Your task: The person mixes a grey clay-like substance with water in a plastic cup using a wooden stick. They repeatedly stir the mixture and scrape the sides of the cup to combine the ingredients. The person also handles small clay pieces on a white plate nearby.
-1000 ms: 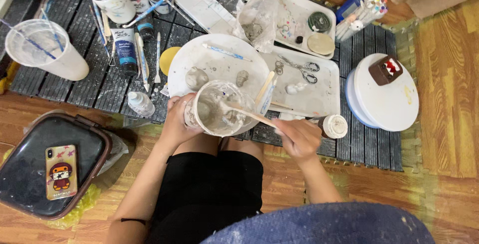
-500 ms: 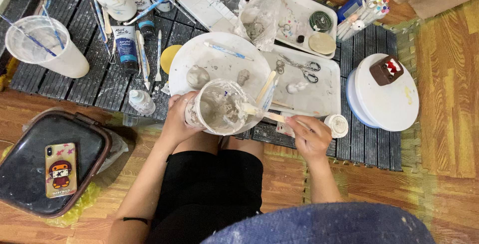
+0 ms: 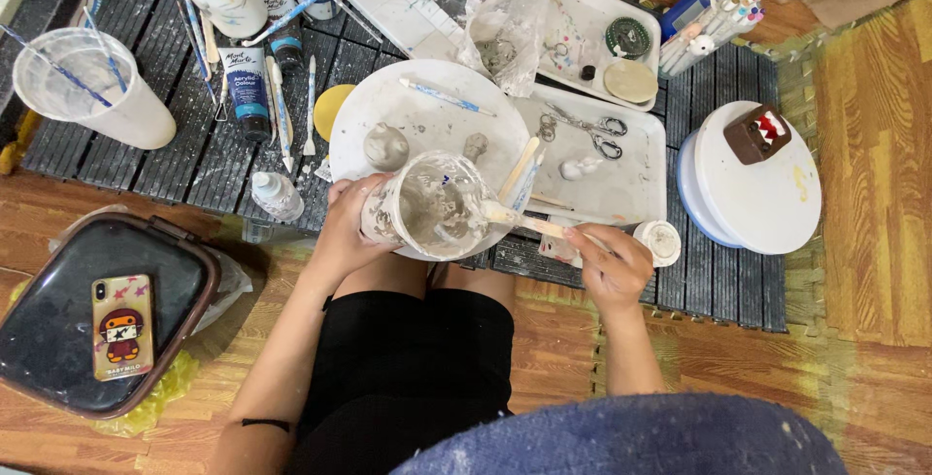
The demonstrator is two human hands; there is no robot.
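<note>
The cup (image 3: 434,205) is clear plastic, smeared grey inside, and it is held above the near edge of the dark mat (image 3: 175,160), in front of the round white plate (image 3: 427,111). The left hand (image 3: 348,228) holds it from the left side, with the fingers wrapped around its wall. The right hand (image 3: 610,266) is just to the right of the cup, near the front edge of the mat. Its fingers pinch the end of a wooden stick (image 3: 529,223), and the other end of the stick goes over the rim into the cup.

On the plate lie two small grey lumps and one thin brush. To the right of the plate is a white tray (image 3: 641,184) with scissors (image 3: 582,131) and a small white figure (image 3: 581,168). At the right edge of the mat stands a white turntable (image 3: 767,194), and a small brown block (image 3: 757,132) sits on its far part. At the left edge of the mat a big clear cup (image 3: 92,87) lies tilted with a blue straw in it. A paint tube (image 3: 248,92) and several brushes lie between this cup and the plate. On the wooden floor, to the left of the person's knees, is a dark box lid (image 3: 58,339), and a phone (image 3: 122,327) lies flat on it.
</note>
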